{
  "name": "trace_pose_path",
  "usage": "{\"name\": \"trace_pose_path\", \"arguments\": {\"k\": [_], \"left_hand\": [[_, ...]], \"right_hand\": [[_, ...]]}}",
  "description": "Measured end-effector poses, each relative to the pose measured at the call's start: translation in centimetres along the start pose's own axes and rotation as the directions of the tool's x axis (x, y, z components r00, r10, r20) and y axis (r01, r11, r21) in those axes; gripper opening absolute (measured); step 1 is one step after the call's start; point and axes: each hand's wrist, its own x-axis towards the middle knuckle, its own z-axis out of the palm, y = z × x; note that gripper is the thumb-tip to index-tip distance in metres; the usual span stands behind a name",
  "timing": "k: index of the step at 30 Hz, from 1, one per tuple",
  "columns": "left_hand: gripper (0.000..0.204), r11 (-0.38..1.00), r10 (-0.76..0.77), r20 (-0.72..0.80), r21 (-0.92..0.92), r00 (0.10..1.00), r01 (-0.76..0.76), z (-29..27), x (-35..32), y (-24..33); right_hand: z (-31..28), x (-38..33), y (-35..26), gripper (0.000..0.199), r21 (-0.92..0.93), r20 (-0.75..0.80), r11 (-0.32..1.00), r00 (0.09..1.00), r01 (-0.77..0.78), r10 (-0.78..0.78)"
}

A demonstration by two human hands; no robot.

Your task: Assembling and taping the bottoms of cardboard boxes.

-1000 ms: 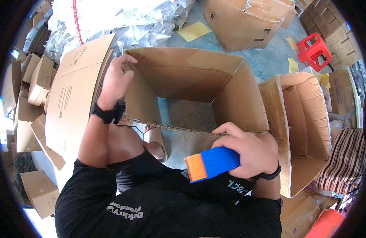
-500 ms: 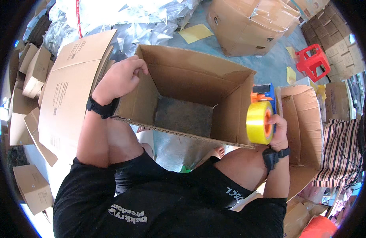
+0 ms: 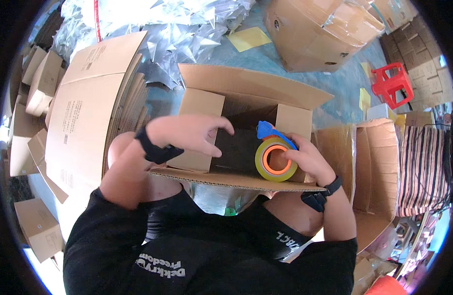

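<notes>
A cardboard box stands between my knees, its side flaps folded inward and its long flaps leaning outward. Over its right part, my right hand grips a tape dispenser, blue with an orange hub and a roll of yellowish tape. My left hand hovers above the left side flap, thumb and fingers apart in a curve with nothing between them. The dark inside of the box shows between the two hands.
Flattened cardboard sheets are stacked at my left. To the right stands another open carton, beside a striped cloth. A red stool, a big taped carton and silvery plastic-wrapped goods lie farther off.
My left hand has let go of the box's left edge and moved right over it. The right hand has brought the tape dispenser leftward above the box, whose side flaps now lie inward.
</notes>
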Motion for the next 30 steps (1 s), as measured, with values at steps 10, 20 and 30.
{"name": "trace_pose_path", "arguments": {"k": [10, 20, 30], "left_hand": [[0.093, 0.989, 0.115, 0.318, 0.052, 0.941, -0.138, 2.6, -7.4, 0.2], [0.057, 0.968, -0.189, 0.065, -0.156, 0.980, 0.197, -2.3, -1.4, -2.6], [0.104, 0.832, -0.512, -0.402, -0.013, 0.759, 0.554, 3.5, -2.0, -2.9]], "right_hand": [[-2.7, -1.5, 0.8, 0.053, 0.114, -0.153, 0.993, 0.988, -0.013, 0.030], [-6.4, -0.4, 2.1, 0.053, 0.184, -0.532, 0.966, 0.845, 0.180, -0.056], [-7.1, -3.0, 3.3, 0.049, 0.033, -0.877, 0.636, 0.327, 0.771, -0.351]]}}
